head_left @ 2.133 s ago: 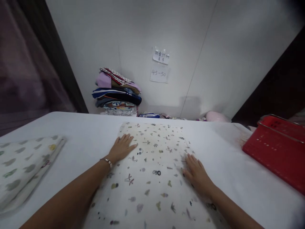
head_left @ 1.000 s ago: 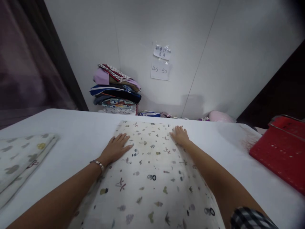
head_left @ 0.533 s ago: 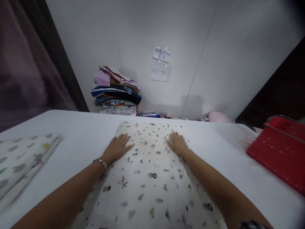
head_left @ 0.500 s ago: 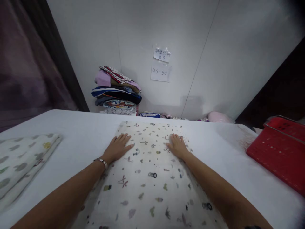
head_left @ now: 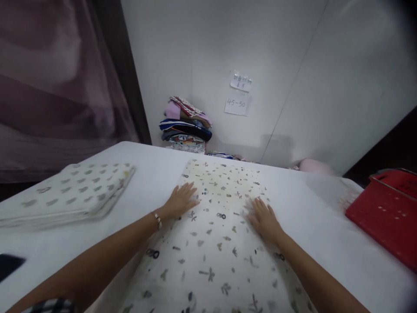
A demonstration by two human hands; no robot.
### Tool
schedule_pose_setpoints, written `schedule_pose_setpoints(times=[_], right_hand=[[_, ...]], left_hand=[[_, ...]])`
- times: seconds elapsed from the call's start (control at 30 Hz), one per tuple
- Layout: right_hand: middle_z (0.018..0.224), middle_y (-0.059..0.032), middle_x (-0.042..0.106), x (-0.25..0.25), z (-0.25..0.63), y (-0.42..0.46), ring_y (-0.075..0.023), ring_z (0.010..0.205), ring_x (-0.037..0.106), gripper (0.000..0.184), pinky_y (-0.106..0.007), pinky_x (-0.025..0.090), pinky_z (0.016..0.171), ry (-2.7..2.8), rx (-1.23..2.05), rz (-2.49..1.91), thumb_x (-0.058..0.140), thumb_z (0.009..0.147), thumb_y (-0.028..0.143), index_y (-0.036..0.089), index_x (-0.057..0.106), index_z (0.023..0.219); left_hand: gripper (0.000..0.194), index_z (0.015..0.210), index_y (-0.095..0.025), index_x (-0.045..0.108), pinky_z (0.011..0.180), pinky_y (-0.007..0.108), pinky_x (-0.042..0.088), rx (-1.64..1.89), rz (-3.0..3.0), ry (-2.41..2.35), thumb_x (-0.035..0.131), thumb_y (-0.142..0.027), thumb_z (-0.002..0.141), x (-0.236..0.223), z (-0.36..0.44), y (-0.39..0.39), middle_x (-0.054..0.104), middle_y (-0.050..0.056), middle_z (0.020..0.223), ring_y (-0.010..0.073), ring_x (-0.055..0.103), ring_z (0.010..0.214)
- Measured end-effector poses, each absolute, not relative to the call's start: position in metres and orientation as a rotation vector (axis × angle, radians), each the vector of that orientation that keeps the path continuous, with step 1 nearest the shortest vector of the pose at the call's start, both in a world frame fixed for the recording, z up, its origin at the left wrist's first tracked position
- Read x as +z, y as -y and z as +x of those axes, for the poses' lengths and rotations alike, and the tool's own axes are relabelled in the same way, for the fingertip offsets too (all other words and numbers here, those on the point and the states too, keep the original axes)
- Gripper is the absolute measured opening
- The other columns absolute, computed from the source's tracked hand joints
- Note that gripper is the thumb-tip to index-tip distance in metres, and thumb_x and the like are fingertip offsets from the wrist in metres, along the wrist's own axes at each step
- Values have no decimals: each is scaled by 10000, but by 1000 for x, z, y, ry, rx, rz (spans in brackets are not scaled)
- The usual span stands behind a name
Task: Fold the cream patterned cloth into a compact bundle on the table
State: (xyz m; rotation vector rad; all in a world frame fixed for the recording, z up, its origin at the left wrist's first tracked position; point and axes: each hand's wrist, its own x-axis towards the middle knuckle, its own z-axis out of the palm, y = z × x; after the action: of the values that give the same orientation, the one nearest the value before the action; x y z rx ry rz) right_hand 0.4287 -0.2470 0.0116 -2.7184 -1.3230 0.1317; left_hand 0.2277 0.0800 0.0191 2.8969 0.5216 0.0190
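Note:
A long strip of folded white cloth (head_left: pixel 215 243), printed with small plants and shapes, stretches from the bottom of the view to the far part of the table. On its left edge lies my left hand (head_left: pixel 180 201), palm down with fingers spread; a bracelet is on the wrist. My right hand (head_left: pixel 263 219) rests flat on the right edge, a bit nearer to me, its fingers stretched and slightly blurred. Neither hand grips the cloth. The cloth's near end runs out of view.
A folded patterned cloth (head_left: pixel 81 187) lies on the white table (head_left: pixel 312 243) at left. A red basket (head_left: pixel 384 213) stands at right. Behind the table are a stack of folded fabrics (head_left: pixel 185 126) and a pink bundle (head_left: pixel 314 166). A dark flat object (head_left: pixel 9 264) sits at lower left.
My right hand went up to the far right part of the cloth, then slid back toward me along the edge. My left hand stays on the left edge. The view has turned left.

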Motion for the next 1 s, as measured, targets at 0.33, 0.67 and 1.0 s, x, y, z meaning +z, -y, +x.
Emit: schedule_pose_setpoints(times=[0.33, 0.67, 1.0], right_hand=[[1497, -118, 269, -21, 420, 307, -255, 1396, 179, 664, -520, 185, 1103, 1263, 45, -2724, 252, 896, 560, 146, 348, 1407], [1309, -161, 531, -9, 407, 377, -316, 1107, 568, 759, -443, 477, 896, 607, 213, -2458, 407, 768, 601, 125, 419, 1358], [931, -85, 685, 8, 391, 377, -219, 778, 626, 609, -342, 476, 764, 586, 246, -2606, 367, 815, 463, 92, 502, 1280]], left_hand=[[680, 1438, -229, 293, 1127, 496, 89, 15, 2827, -662, 250, -617, 881, 3, 164, -62, 167, 69, 1530, 241, 95, 1417], [517, 1290, -128, 476, 929, 315, 430, 207, 2482, -1187, 382, -410, 867, 29, 132, -42, 605, 110, 1208, 228, 568, 1083], [438, 1028, -154, 574, 729, 351, 468, -111, 2495, -1247, 399, -487, 803, 42, 145, -49, 651, 138, 1064, 285, 619, 942]])
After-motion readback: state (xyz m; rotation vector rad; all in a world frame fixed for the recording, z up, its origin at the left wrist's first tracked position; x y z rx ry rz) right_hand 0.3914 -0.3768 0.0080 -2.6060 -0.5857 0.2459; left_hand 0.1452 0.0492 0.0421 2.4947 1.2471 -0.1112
